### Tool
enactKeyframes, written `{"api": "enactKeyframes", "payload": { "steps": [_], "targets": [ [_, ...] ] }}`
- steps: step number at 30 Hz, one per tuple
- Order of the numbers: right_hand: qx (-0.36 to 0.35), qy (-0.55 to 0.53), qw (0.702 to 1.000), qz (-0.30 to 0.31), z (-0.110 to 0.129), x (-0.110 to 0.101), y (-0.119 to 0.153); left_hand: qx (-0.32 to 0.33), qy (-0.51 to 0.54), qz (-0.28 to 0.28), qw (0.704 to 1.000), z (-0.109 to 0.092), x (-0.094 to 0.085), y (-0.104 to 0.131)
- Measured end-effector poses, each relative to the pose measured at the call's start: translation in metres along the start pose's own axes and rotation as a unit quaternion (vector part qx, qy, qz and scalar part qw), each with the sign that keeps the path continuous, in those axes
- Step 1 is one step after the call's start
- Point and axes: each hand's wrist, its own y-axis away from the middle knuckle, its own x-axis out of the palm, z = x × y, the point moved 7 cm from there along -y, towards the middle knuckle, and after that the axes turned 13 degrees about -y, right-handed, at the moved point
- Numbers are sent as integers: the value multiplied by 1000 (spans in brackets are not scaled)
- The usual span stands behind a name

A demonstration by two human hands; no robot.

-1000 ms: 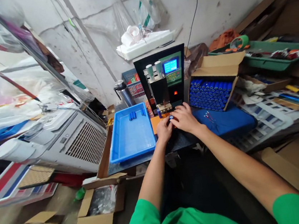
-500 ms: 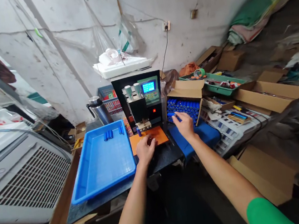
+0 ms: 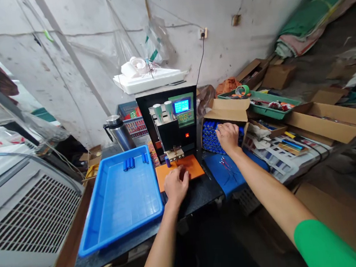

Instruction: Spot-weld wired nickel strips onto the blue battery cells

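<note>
My left hand (image 3: 176,185) rests at the front of an orange plate (image 3: 196,165), below the head of a black spot-welding machine (image 3: 169,135). Its fingers are curled together, and what they hold is hidden. Upright beside the welding head stands a dark blue battery cell (image 3: 167,161). My right hand (image 3: 229,137) is at the mouth of a cardboard box (image 3: 229,104) packed with blue battery cells (image 3: 212,140). Its fingers are closed on a blue cell at the top of the stack, largely covered by the hand.
Left of the machine lies a blue tray (image 3: 131,216) with several blue cells (image 3: 129,163) near its far edge. Thin wires (image 3: 227,165) lie on a blue cloth (image 3: 214,170) before the box. A steel flask (image 3: 120,133) stands behind the tray; a green tray (image 3: 271,105) is at right.
My right hand has moved right and slightly away from me, over the cells in the box. Wires on the blue cloth now show. My left hand stays at the orange plate.
</note>
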Motion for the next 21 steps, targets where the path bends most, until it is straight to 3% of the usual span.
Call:
{"api": "enactKeyframes", "payload": {
  "steps": [8, 13, 17, 19, 21],
  "targets": [
    [35, 3, 997, 64, -25, 24, -18, 8, -10, -6, 1000, -1, 5, -1],
    [4, -25, 998, 65, -18, 6, -9, 4, -22, 2, 1000, -4, 7, -2],
    [-21, -65, 995, 77, -6, -8, 22, 2, -27, 13, 1000, -6, 9, -3],
    [40, -89, 988, 118, -16, -4, 43, 4, -32, 15, 999, -7, 9, -3],
    [158, -90, 966, 184, -40, 9, 66, 7, -35, 12, 999, -9, 8, -3]
  ]
}}
